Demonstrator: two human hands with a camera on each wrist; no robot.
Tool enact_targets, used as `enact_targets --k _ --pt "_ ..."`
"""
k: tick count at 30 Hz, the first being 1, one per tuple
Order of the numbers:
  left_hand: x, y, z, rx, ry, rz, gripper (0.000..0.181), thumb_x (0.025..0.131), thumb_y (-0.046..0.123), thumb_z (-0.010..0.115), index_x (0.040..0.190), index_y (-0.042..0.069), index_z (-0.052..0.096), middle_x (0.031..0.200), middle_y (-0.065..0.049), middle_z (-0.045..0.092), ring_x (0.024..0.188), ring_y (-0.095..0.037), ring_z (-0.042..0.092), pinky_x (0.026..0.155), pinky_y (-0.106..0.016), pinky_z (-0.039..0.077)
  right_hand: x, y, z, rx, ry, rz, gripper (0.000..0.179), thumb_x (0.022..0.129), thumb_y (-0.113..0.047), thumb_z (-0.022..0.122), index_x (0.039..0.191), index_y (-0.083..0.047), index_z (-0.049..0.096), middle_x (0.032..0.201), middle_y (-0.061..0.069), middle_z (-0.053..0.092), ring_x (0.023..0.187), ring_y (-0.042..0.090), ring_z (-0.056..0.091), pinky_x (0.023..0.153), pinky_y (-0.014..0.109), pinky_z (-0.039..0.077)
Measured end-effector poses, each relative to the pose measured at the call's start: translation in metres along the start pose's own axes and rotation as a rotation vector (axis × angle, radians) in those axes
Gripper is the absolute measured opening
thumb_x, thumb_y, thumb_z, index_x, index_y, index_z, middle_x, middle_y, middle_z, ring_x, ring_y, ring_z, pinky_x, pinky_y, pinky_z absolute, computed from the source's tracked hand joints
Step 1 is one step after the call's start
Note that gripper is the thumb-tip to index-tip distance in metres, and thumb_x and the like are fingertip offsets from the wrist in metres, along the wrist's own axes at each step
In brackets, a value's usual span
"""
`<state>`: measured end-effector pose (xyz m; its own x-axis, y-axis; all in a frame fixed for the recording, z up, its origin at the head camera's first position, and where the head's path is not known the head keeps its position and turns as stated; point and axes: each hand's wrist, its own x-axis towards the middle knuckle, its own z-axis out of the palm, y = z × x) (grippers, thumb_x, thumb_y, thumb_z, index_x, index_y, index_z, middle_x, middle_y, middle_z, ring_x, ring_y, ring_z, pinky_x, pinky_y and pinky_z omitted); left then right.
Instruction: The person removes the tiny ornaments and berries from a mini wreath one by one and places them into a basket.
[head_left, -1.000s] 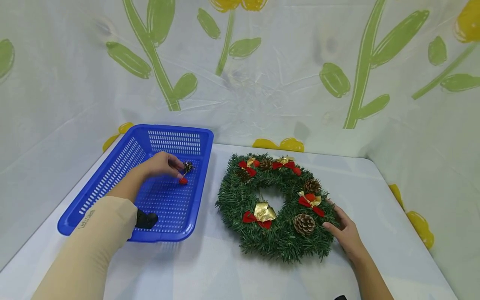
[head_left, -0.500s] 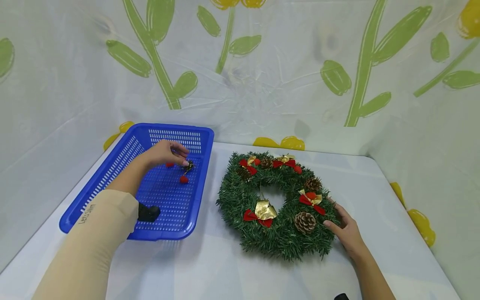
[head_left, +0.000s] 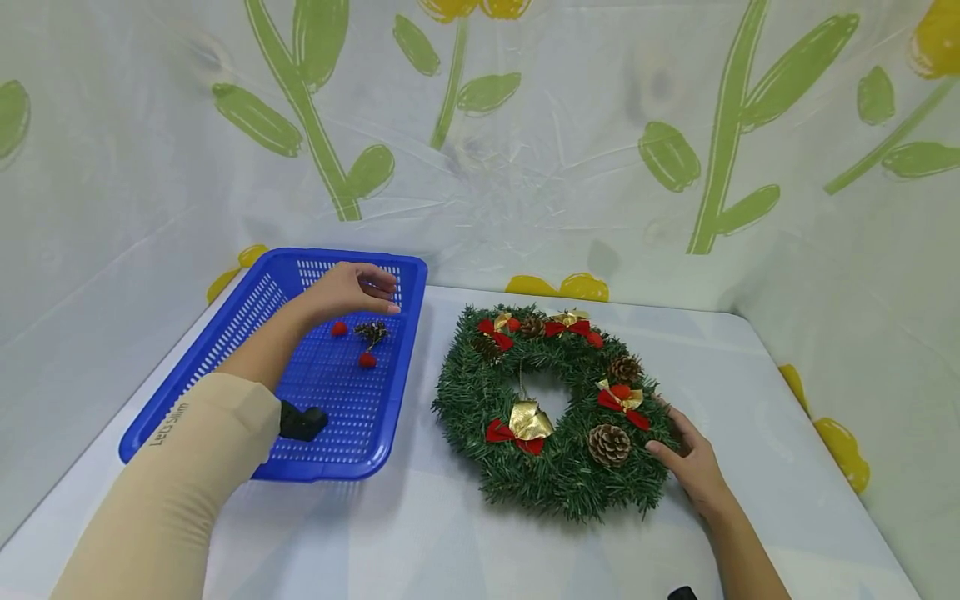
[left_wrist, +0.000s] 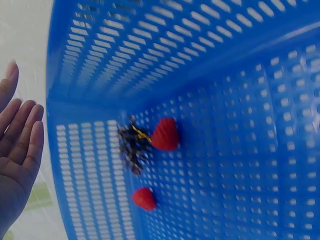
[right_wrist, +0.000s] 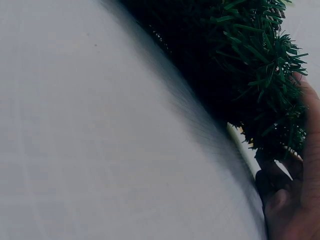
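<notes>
My left grip (head_left: pixel 352 288) has moved up off the dark brown dried cone (head_left: pixel 371 334) in the blue perforated plastic basket (head_left: pixel 330 472); two small red textured ornaments (head_left: pixel 367 360) lie near the cone. That grip is empty, thumb and fingers loosely parted. My right grip (head_left: pixel 696 468) holds the round green artificial-pine wreath (head_left: pixel 558 483) at its right edge, thumb on top, fingers beneath, probably steadying it. Wreath sits on the white table (head_left: pixel 442 542), right of the basket, which likely keeps loose pieces together. Wreath looks full, bristly, dotted with red and gold ribbon bows (head_left: pixel 530 423), brown pinecones (head_left: pixel 609 447), red berries (head_left: pixel 594 340).
</notes>
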<state>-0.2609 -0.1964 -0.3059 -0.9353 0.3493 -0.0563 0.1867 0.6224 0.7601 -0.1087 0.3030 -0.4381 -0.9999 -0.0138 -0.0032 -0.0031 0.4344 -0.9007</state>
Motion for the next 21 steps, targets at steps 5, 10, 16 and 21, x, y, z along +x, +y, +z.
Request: enact_targets --k 5,10,16,21 --pt "0.003 0.015 0.005 -0.015 0.011 0.025 0.060 0.080 0.030 0.076 0.128 0.002 0.056 0.126 -0.019 0.060 0.118 -0.031 0.056 0.097 -0.046 0.046 0.000 -0.002 0.001 0.011 0.001 -0.017 0.071 0.093 -0.008 0.057 0.146 0.011 0.015 0.149 0.036 0.013 0.135 0.054 0.015 0.089 -0.002 0.025" --pt "0.007 0.031 0.010 -0.083 -0.006 0.071 0.059 0.080 0.022 0.077 0.130 0.002 0.054 0.129 -0.018 0.057 0.121 -0.031 0.054 0.097 -0.044 0.046 0.000 -0.002 0.001 0.024 -0.015 -0.017 0.073 0.093 -0.009 0.057 0.148 0.009 0.012 0.151 0.034 0.009 0.137 0.053 0.010 0.092 0.000 0.023" --pt "0.010 0.051 0.021 -0.098 -0.043 0.142 0.065 0.079 0.020 0.077 0.135 0.003 0.049 0.135 -0.016 0.053 0.124 -0.031 0.051 0.102 -0.040 0.043 0.000 -0.003 -0.001 0.045 -0.027 0.012 0.076 0.093 -0.011 0.057 0.149 0.007 0.009 0.153 0.032 0.004 0.138 0.051 0.005 0.116 0.047 0.012" --pt "0.010 0.066 0.031 -0.120 -0.066 0.181 0.067 0.079 0.017 0.078 0.136 0.001 0.047 0.136 -0.016 0.052 0.126 -0.031 0.049 0.105 -0.037 0.040 0.001 -0.002 -0.001 0.060 -0.031 0.015 0.077 0.093 -0.011 0.057 0.148 0.008 0.008 0.152 0.033 0.002 0.138 0.053 0.003 0.108 0.064 0.009"
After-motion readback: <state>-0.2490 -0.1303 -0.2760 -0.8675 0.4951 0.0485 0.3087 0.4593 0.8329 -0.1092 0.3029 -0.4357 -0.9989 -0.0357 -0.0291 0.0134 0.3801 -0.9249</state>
